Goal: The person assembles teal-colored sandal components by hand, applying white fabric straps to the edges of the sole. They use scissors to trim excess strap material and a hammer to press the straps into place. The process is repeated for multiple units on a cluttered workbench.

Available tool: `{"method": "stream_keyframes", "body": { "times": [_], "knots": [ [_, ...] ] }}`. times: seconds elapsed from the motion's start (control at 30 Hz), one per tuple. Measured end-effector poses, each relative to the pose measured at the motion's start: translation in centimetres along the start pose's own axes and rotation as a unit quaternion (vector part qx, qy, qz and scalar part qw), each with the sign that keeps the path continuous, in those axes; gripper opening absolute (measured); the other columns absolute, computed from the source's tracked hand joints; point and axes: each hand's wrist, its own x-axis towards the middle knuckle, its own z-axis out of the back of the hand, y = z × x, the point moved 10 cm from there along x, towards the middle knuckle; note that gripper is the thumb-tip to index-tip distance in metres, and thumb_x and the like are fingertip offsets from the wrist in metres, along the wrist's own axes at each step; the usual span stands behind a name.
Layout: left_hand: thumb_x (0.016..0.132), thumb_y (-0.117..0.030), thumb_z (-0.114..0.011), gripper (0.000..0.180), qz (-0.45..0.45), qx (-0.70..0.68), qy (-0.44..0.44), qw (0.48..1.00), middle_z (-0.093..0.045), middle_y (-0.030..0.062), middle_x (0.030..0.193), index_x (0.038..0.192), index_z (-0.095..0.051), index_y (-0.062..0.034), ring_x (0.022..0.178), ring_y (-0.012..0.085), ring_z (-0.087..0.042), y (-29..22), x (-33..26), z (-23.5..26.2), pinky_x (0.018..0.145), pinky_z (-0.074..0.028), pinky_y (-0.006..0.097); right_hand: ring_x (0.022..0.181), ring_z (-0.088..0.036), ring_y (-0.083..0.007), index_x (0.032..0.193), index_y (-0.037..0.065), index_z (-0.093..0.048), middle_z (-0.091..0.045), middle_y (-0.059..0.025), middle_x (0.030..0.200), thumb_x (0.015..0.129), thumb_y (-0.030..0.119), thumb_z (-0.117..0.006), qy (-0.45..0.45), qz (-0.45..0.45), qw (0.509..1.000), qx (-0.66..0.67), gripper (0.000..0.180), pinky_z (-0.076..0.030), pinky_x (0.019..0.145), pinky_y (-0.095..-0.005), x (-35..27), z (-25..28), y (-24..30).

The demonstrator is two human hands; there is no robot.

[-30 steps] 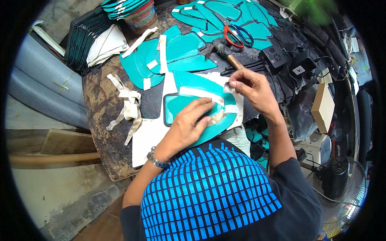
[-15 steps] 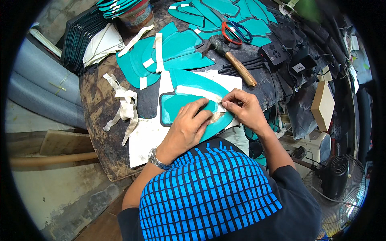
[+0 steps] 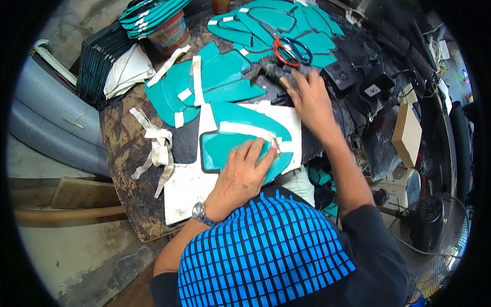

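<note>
1. Left hand (image 3: 240,171) lies flat, fingers spread, pressing the teal cut piece (image 3: 225,151) onto the white sheet (image 3: 189,187) on the counter (image 3: 123,153).
2. Right hand (image 3: 312,102) reaches to the hammer (image 3: 271,69); fingers touch its handle, grip closure cannot be told.
3. Red-handled scissors (image 3: 286,51) lie just beyond.

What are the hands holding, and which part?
The left hand presses flat on the teal piece, not gripping it. The right hand is on the hammer, at its wooden handle near the head; whether it grips cannot be told.
</note>
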Motion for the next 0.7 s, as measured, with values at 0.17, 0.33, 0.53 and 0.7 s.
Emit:
{"method": "stream_keyframes", "body": {
  "times": [0.17, 0.33, 0.53, 0.7],
  "knots": [
    [0.073, 0.002, -0.066, 0.067, 0.008, -0.025, 0.000, 1.000, -0.050, 0.0191, 0.135, 0.139, -0.055, -0.0058, 0.120, 0.0378, -0.051, 0.2, -0.1, 0.2, 0.101, -0.044, 0.047, 0.105, -0.063, -0.0385, 0.128, 0.002, -0.058, -0.061, -0.0209, 0.111, 0.096, 0.015, -0.060, 0.108, 0.008, 0.994, -0.011, 0.035, -0.052, 0.084, -0.0499, 1.8, -4.7, -1.7],
    [0.074, -0.002, -0.069, 0.068, 0.012, -0.008, 0.033, 0.999, -0.051, 0.0198, 0.132, 0.140, -0.055, -0.0042, 0.119, 0.0386, -0.051, -0.1, 0.5, -0.3, 0.099, -0.044, 0.047, 0.101, -0.067, -0.0354, 0.138, 0.000, -0.051, -0.064, -0.0260, 0.110, 0.100, 0.017, -0.060, 0.078, -0.088, 0.975, 0.190, 0.042, -0.053, 0.084, -0.0412, 0.0, 0.4, -1.5],
    [0.075, 0.002, -0.067, 0.061, 0.031, -0.084, -0.023, 0.996, -0.053, 0.0208, 0.128, 0.135, -0.057, -0.0018, 0.116, 0.0387, -0.054, 0.8, 0.3, 0.6, 0.098, -0.046, 0.047, 0.089, -0.069, -0.0240, 0.141, -0.002, -0.049, -0.069, -0.0190, 0.102, 0.099, 0.014, -0.064, 0.058, -0.105, 0.927, 0.354, 0.047, -0.052, 0.079, -0.0347, -5.7, 8.0, 0.3],
    [0.080, 0.004, -0.068, 0.040, 0.052, -0.133, -0.068, 0.987, -0.058, 0.0213, 0.125, 0.119, -0.060, 0.0061, 0.111, 0.0369, -0.060, 1.6, -0.1, 1.4, 0.095, -0.051, 0.044, 0.089, -0.071, -0.0343, 0.140, 0.003, -0.054, -0.069, -0.0216, 0.117, 0.093, 0.010, -0.069, 0.160, 0.050, 0.964, 0.207, 0.050, -0.056, 0.075, -0.0380, -8.3, 5.5, 3.3]
  ]
}}
